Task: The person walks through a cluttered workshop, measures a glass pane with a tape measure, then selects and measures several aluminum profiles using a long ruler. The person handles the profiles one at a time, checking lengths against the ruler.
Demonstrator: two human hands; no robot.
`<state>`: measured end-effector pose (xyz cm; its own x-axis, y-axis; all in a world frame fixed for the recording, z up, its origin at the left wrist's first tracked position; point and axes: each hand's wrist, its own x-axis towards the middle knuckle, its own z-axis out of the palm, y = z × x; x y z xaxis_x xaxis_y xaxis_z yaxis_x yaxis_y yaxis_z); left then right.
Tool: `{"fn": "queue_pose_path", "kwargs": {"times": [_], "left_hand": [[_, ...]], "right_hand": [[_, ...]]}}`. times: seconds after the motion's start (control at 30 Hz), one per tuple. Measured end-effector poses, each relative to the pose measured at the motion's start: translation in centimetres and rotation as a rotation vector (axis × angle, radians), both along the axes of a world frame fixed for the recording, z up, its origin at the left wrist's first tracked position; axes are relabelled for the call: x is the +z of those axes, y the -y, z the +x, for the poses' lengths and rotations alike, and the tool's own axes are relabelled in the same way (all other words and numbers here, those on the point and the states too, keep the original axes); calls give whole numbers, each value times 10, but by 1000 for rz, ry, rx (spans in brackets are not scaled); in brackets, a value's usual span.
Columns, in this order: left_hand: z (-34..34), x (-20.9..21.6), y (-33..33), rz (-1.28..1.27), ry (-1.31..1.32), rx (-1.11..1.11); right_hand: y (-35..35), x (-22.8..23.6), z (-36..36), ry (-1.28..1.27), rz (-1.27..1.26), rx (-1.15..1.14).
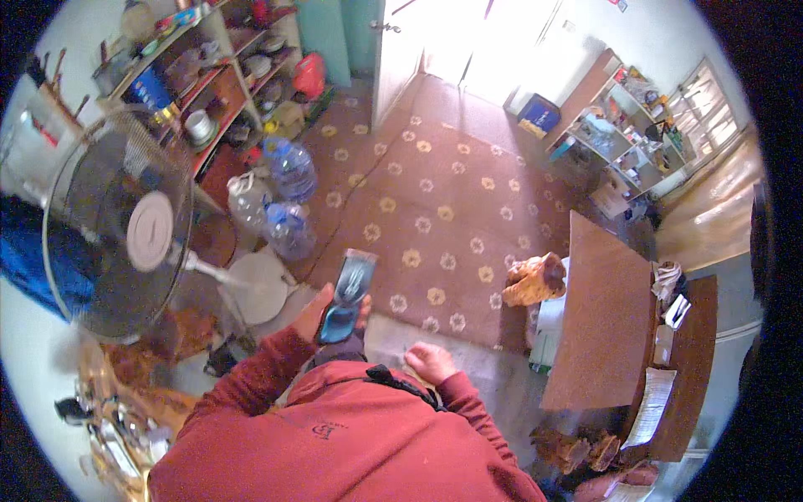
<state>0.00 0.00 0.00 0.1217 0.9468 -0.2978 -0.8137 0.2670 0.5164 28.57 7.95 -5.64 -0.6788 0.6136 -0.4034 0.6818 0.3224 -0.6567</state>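
My left hand (pixel 314 314) is wrapped round a slim, long object (pixel 354 280) held out in front of my waist. Its upper part is a dark, glossy rectangle with pale marks, and its lower end is rounded and light blue; its kind I cannot make out. To the right, my right hand (pixel 431 364) hangs near the front of my red top (pixel 351 427), fingers curled in. Whether something small sits in those fingers is hidden. A black strap or cord (pixel 397 383) lies across my waist between the two hands.
A standing fan (pixel 150 232) with a white base (pixel 258 289) is close on my left. Large water bottles (pixel 290 170) stand beside a loaded shelf (pixel 219 75). A brown table (pixel 602 322) and a carved wooden stool (pixel 535 280) are right. Ahead, a door (pixel 393 63) opens onto bright light.
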Motion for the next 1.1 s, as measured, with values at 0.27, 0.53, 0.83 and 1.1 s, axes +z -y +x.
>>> {"fn": "queue_pose_path", "kwargs": {"times": [0.27, 0.53, 0.83, 1.1], "left_hand": [[-117, -144, 0, -546, -820, -465], [-161, -160, -147, -512, -994, -746], [-161, -115, -426, -364, -1194, -785], [-147, -138, -746, 120, -1548, -789]], "right_hand": [[-173, -1, -45, 9, -215, -126], [-362, -61, -38, 30, -320, -142], [-657, -46, -45, 130, -181, -122], [-879, -3, -138, -34, 23, -4]]}}
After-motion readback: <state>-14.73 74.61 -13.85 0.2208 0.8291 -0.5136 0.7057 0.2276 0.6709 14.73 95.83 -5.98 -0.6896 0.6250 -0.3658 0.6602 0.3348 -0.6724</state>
